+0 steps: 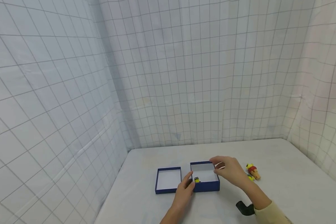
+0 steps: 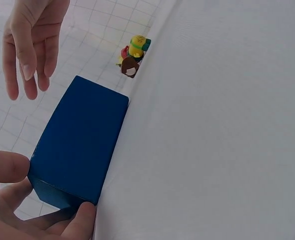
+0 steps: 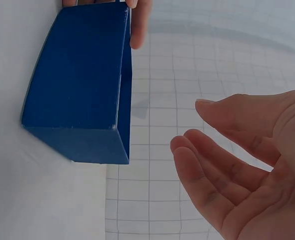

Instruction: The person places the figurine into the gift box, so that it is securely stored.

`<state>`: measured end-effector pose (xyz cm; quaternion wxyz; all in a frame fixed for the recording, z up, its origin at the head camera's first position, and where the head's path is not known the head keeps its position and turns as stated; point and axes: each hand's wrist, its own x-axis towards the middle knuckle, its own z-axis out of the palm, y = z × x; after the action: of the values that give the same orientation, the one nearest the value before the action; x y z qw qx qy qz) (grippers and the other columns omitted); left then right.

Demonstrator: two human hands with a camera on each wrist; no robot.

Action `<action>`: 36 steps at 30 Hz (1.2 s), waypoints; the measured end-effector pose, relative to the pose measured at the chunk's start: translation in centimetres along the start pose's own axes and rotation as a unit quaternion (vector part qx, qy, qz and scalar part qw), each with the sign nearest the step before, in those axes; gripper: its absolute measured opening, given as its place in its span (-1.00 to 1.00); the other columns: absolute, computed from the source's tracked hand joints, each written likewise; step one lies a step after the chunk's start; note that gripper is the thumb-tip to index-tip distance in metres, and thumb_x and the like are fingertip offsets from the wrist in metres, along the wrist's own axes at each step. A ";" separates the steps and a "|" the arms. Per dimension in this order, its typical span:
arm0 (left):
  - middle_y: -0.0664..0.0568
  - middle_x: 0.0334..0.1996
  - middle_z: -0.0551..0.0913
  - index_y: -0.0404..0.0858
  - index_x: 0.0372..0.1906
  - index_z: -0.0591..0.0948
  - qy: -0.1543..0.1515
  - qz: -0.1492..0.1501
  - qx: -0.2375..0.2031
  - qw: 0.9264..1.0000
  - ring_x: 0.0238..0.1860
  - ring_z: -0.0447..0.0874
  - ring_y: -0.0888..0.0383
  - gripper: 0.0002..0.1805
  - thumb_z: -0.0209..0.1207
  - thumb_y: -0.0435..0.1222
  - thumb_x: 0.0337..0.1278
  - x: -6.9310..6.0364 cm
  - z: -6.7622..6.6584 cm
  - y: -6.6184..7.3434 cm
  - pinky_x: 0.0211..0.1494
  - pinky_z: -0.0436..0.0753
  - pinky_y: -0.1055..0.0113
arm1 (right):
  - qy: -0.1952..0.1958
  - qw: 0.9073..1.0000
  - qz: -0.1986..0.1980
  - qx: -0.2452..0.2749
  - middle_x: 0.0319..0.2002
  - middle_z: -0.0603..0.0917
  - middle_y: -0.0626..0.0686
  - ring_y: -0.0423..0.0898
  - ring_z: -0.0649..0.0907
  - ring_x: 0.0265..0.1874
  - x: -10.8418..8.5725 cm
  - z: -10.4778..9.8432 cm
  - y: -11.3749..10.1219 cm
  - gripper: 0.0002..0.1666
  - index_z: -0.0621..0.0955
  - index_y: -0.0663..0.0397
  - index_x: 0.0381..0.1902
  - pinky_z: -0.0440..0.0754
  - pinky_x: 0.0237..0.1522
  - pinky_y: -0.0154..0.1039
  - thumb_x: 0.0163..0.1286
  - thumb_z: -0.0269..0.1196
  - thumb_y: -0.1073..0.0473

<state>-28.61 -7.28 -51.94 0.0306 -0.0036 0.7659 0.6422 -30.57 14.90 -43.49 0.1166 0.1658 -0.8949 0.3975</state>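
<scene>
A blue open-topped box (image 1: pixel 206 186) with a pale inside stands on the white table. My left hand (image 1: pixel 184 191) holds its left end, fingers and thumb at the near left corner; the left wrist view shows that grip on the blue box (image 2: pixel 80 142) too. Inside, by the near left corner, is a small yellow figurine (image 1: pixel 197 179). Above the box's right side hovers my right hand (image 1: pixel 230 170), fingers loosely bent. Nothing lies between its thumb and fingers, and the right wrist view shows the right hand (image 3: pixel 247 165) apart from the box.
Left of the box lies a shallow blue-rimmed lid (image 1: pixel 168 191), white inside. A yellow bear figurine in red (image 1: pixel 252 169) and a green-yellow figurine (image 1: pixel 250 177) lie to the right. A black bent object (image 1: pixel 244 208) is partly hidden by the right forearm. Gridded white curtains (image 1: pixel 179 93) surround the table.
</scene>
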 end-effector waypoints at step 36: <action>-0.27 0.41 0.37 0.10 0.46 0.43 0.012 0.006 0.008 1.000 0.32 0.46 -0.17 -0.51 0.07 -0.15 0.51 0.2 -0.1 -0.3 0.15 0.63 0.06 | 0.094 0.994 -0.001 -0.049 -0.01 0.73 0.13 0.09 0.70 -0.05 -2.9 -2.9 8.2 -0.41 0.64 0.07 0.19 0.69 -0.04 -0.01 0.17 0.46 0.35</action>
<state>-28.76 -7.40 -52.19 0.0177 -0.0068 0.7715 0.6359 -30.87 22.82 -48.05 0.2085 0.1227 -0.8983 0.3667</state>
